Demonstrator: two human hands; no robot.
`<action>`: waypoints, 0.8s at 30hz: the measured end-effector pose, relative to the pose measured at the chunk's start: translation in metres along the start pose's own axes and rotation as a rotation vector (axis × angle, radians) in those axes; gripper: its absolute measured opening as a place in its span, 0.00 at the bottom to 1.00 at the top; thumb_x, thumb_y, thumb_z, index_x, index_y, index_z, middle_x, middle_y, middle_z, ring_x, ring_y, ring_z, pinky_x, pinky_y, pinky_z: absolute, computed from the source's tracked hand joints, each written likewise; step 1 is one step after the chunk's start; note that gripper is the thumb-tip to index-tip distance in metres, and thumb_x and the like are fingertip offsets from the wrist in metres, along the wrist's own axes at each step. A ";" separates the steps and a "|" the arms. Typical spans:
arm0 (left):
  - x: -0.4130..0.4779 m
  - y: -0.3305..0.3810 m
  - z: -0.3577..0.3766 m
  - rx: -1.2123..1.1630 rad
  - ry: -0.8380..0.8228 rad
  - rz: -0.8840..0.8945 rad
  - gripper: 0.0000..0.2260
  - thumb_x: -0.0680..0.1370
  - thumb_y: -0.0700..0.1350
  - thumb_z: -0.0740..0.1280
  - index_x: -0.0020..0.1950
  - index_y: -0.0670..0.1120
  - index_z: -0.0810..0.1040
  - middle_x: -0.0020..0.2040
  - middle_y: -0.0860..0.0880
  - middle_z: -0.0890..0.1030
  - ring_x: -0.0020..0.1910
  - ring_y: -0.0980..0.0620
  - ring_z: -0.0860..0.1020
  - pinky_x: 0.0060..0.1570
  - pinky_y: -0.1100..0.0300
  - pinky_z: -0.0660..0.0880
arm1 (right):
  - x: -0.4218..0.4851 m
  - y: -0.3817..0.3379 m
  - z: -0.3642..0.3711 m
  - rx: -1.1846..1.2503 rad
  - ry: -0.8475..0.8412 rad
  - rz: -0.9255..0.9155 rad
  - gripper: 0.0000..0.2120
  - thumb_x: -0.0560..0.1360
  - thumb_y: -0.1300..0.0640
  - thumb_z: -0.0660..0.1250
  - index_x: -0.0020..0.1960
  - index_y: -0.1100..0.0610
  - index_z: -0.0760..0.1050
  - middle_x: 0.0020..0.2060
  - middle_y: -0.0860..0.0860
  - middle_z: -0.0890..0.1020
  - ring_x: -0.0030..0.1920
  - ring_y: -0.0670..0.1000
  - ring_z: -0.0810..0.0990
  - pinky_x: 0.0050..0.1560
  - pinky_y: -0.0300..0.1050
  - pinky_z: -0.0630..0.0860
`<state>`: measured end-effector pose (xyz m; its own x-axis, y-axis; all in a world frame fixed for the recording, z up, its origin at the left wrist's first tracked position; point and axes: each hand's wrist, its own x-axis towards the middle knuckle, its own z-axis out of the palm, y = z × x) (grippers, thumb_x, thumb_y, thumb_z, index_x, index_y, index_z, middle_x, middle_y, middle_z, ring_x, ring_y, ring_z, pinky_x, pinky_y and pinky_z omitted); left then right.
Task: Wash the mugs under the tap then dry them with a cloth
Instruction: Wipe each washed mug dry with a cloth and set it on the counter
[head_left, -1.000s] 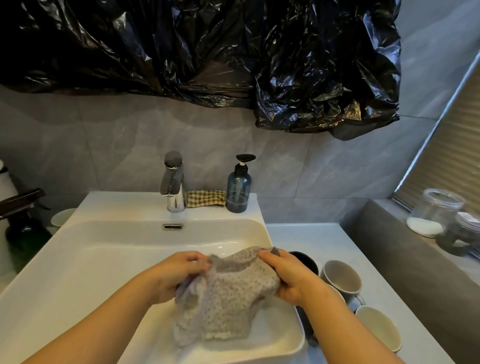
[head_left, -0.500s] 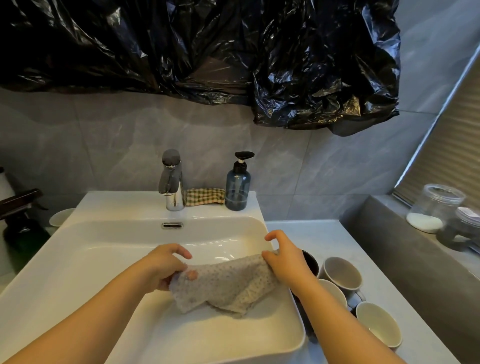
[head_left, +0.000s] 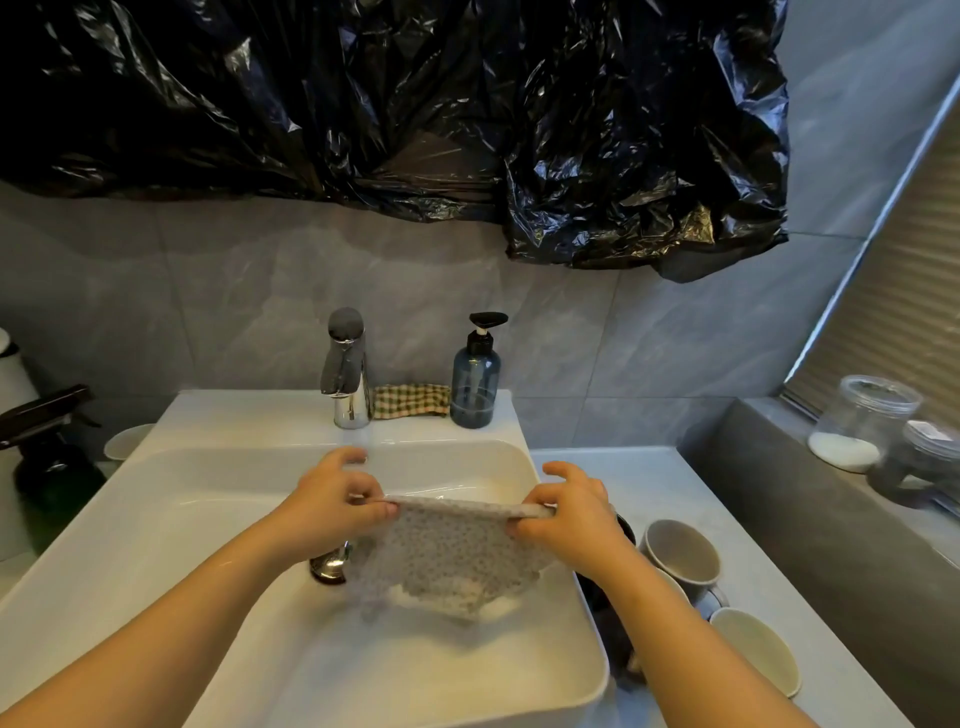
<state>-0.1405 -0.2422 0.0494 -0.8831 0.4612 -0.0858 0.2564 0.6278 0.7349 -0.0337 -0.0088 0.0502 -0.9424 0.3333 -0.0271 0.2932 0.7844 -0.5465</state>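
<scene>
Cloth (head_left: 457, 556), pale w/ small speckles, is stretched flat over the middle of the white basin (head_left: 156, 519), top edge pulled taut, lower part hanging loose & blurred just above the basin floor. L hand (head_left: 332, 506) pinches the top left corner betw thumb & fingers; R hand (head_left: 569, 512) pinches the top right corner same way; hands apart, cloth spanning betw them. Chrome drain plug (head_left: 330, 564) shows under the L wrist. Mugs sit on the counter (head_left: 675, 478) just past the basin's right edge: grey-inside mug (head_left: 683, 553) nearest the back, cream mug (head_left: 756, 649) toward the front edge, a dark one (head_left: 626, 525) mostly hidden behind the R forearm. Tap (head_left: 345, 364) stands at the basin's back edge, centre; checked rag (head_left: 411, 408) beside it, then blue pump bottle (head_left: 475, 379) near the back right corner. Can't tell if water is running.
</scene>
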 end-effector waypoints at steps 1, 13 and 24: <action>-0.003 0.003 -0.002 -0.032 0.067 0.010 0.11 0.72 0.48 0.73 0.30 0.50 0.79 0.59 0.56 0.69 0.58 0.53 0.71 0.58 0.54 0.71 | -0.001 -0.001 -0.003 0.142 0.027 0.023 0.08 0.71 0.50 0.70 0.47 0.52 0.81 0.54 0.46 0.74 0.58 0.51 0.71 0.59 0.49 0.73; -0.019 0.065 0.046 -1.022 -0.187 -0.541 0.16 0.80 0.53 0.60 0.52 0.41 0.77 0.41 0.40 0.82 0.42 0.44 0.79 0.41 0.49 0.77 | -0.028 -0.053 0.021 0.607 0.033 0.064 0.03 0.75 0.53 0.64 0.45 0.50 0.71 0.40 0.48 0.77 0.40 0.46 0.76 0.38 0.40 0.76; -0.030 0.074 0.038 -0.776 -0.320 -0.184 0.10 0.82 0.46 0.58 0.56 0.45 0.77 0.48 0.44 0.82 0.46 0.48 0.80 0.36 0.58 0.76 | -0.040 -0.023 -0.009 0.862 -0.052 0.208 0.16 0.74 0.57 0.66 0.61 0.54 0.72 0.58 0.53 0.76 0.55 0.51 0.76 0.50 0.43 0.74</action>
<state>-0.0799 -0.1862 0.0805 -0.7015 0.6219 -0.3481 -0.3238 0.1570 0.9330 -0.0009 -0.0354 0.0714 -0.8960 0.3844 -0.2223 0.2555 0.0369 -0.9661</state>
